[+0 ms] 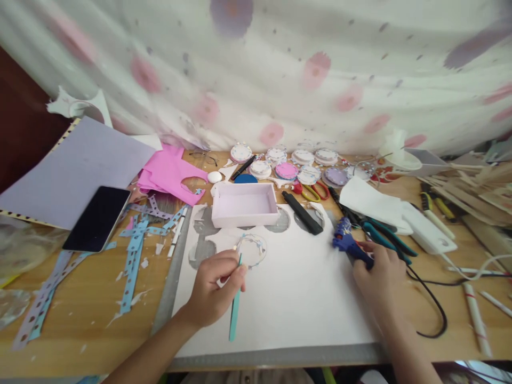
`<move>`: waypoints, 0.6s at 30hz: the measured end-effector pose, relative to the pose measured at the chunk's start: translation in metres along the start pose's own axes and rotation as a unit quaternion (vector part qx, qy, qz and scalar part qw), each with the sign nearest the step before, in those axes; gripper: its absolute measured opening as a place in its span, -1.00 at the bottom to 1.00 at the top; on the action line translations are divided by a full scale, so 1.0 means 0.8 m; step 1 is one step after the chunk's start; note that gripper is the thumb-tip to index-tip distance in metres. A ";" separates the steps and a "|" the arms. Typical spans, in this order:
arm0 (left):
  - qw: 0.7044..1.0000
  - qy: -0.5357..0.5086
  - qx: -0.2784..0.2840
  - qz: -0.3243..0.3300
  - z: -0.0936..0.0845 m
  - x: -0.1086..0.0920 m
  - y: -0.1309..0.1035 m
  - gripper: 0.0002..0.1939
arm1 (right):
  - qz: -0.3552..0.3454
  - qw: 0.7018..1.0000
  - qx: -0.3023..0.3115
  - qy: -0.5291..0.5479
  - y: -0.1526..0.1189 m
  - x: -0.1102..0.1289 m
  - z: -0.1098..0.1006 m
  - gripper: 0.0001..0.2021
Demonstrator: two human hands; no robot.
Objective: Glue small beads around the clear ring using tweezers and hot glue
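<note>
My left hand (220, 285) is closed in a pinch around slim teal tweezers (235, 314), their narrow end pointing away from me. Just beyond those fingers is a round piece (262, 260) edged with a small beaded string, over the white sheet (288, 298); whether the fingertips also touch it I cannot tell. On the right, my right hand (378, 272) has its fingers wrapped round the handle of a blue glue gun (344, 237), whose nozzle end is blurred. A pale pink open box (245, 217) stands on the sheet's far part.
Several decorated discs (287, 170) line the back. A black cutter (302, 213), scissors (310, 192), pliers (390, 237) and a white power strip (428, 229) lie nearby. At left are a phone (97, 218), pink foam sheets (170, 173) and blue strips (134, 261).
</note>
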State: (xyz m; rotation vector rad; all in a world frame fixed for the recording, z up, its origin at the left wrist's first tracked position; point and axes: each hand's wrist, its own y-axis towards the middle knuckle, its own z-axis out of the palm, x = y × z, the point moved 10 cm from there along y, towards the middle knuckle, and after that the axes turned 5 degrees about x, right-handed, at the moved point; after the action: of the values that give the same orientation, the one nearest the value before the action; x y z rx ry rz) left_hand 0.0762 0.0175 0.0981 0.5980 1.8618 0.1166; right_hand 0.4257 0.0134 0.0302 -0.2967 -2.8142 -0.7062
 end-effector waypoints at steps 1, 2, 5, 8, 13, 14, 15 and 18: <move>1.000 0.000 -0.010 -0.007 -0.001 -0.001 0.000 -0.55 | -0.020 0.999 -0.030 -0.005 -0.001 0.017 -0.014 -0.76; 1.000 -0.001 -0.021 -0.016 -0.002 -0.001 0.000 -0.55 | -0.044 0.997 -0.065 0.005 -0.004 0.038 -0.030 -0.78; 0.997 -0.007 -0.057 -0.060 0.001 0.004 0.003 -0.57 | -0.182 0.969 -0.093 0.136 -0.018 0.126 -0.063 -0.69; 0.993 -0.001 -0.063 -0.100 0.015 0.008 0.009 -0.59 | -0.376 0.904 -0.013 0.205 -0.043 0.234 -0.068 -0.71; 0.990 0.101 -0.053 -0.084 0.030 -0.002 0.017 -0.54 | -0.525 0.822 -0.007 0.223 -0.070 0.314 -0.067 -0.88; 0.986 0.138 -0.054 -0.079 0.030 -0.005 0.018 -0.54 | -0.535 0.814 -0.010 0.226 -0.071 0.317 -0.065 -0.84; 0.980 0.176 -0.052 -0.076 0.030 -0.006 0.019 -0.54 | -0.542 0.808 -0.015 0.230 -0.072 0.318 -0.062 -0.81; 0.965 0.252 -0.031 -0.061 0.029 -0.008 0.024 -0.55 | -0.524 0.810 -0.025 0.263 -0.066 0.307 -0.054 -0.73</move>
State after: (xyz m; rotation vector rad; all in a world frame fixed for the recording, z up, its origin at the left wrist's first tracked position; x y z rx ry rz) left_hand 0.1054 0.0268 0.1017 0.4319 2.3733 0.2648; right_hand 0.1849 -0.0187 0.1087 1.3336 -2.2013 -0.8434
